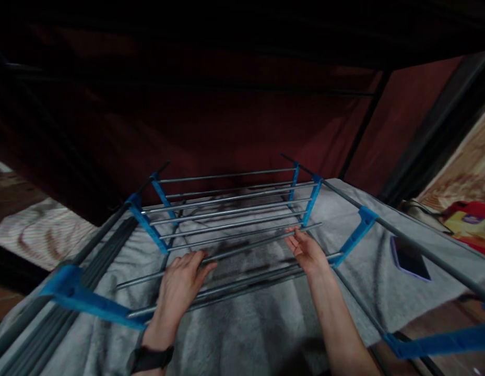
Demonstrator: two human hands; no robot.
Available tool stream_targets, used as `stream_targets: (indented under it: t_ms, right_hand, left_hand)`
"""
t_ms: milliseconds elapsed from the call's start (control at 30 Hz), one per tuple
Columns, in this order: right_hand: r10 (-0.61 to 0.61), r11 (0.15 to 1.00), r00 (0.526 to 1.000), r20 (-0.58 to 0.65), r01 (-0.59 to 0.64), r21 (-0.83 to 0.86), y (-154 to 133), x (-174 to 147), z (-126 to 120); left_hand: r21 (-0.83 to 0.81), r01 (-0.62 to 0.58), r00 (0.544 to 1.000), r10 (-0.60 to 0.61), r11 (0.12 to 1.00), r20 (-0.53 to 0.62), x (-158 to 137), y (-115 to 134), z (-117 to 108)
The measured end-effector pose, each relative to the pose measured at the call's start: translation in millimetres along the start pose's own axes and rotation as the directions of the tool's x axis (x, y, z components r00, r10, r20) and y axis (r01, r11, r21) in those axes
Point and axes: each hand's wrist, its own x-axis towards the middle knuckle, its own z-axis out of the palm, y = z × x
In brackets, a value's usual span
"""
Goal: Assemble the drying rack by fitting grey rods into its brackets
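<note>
- Nearest me, a black watch (152,360) sits on the left wrist, above the near edge of the grey blanket (261,339).
- At the near right corner, a blue bracket (441,342) juts inward; another blue bracket (89,303) slants in from the left edge.
- The left hand (183,279) is curled over a loose metal rod (246,246), fingers bent on top and thumb out to the side, pinching it left of its middle.
- That rod lies crosswise over the middle of the blanket, inside the rack, its left end poking out past the hand.
- The right hand (307,253) has its fingers slightly parted and meeting the rod near its right end; whether it grips, I can't tell.
- By the blanket's right edge, outside the rack's long pole (426,250), lies a phone (410,259).
- Along the left edge runs a bundle of grey tubes (103,261).
- Toward the far edge, crossbars (226,212) span between more blue brackets.
- Behind everything hangs a dark red cloth (226,125).
</note>
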Motion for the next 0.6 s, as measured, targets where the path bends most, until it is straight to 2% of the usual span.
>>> stream_targets:
  t_ms: [167,300,467,600]
  right_hand:
    - [0.045,0.999,0.999,-0.028,-0.045,-0.011,-5.5,4.2,-5.0]
    - [0.011,0.999,1.000,-0.017,-0.012,-0.038,-6.9,7.2,-11.4]
    - [-0.020,0.998,0.997,-0.079,0.014,-0.069,-14.2,10.9,-17.5]
    - [-0.008,1.000,0.991,-0.132,0.005,-0.030,-22.7,12.0,-21.0]
  left_hand:
    - [0.021,0.033,0.999,-0.034,0.999,0.028,0.3,7.9,-5.9]
    - [0.031,0.018,0.996,-0.021,0.999,0.081,3.0,14.4,-12.3]
    - [0.023,0.012,0.999,-0.013,1.000,0.049,4.5,25.3,-16.7]
    - [0.007,-0.021,0.999,0.021,1.000,0.025,5.3,34.7,-17.4]
